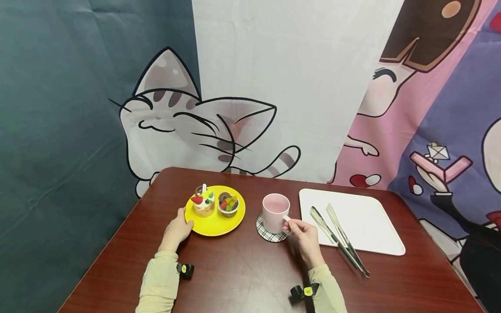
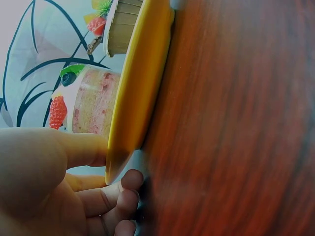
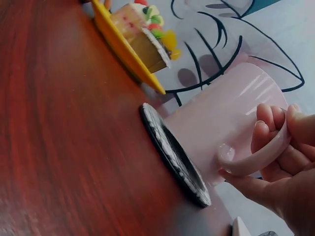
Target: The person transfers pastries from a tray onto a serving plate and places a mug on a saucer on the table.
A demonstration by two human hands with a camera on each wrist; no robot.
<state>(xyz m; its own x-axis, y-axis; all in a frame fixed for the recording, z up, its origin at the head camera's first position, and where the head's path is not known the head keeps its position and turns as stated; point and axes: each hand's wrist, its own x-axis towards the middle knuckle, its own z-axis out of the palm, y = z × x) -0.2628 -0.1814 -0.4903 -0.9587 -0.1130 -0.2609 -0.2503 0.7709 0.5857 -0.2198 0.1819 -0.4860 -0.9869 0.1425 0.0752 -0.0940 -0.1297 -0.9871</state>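
My left hand [image 1: 177, 229] grips the left rim of a round yellow plate [image 1: 213, 227], thumb on the upper side and fingers beneath, as the left wrist view shows. On the plate stand a small cake cup [image 1: 204, 208] topped with strawberry and a dark cupcake [image 1: 228, 208] with fruit pieces. With my right hand [image 1: 304, 239] I hold the handle of a pink mug [image 1: 274, 215], fingers curled through it in the right wrist view. The mug is upright on a round checked coaster [image 1: 270, 237].
Right of the mug, a white tray [image 1: 372, 217] lies on the brown table [image 1: 231, 274]. Metal tongs [image 1: 342, 243] rest across its front edge, handle end over the table. A cloth backdrop [image 1: 242, 52] with cartoon drawings hangs behind.
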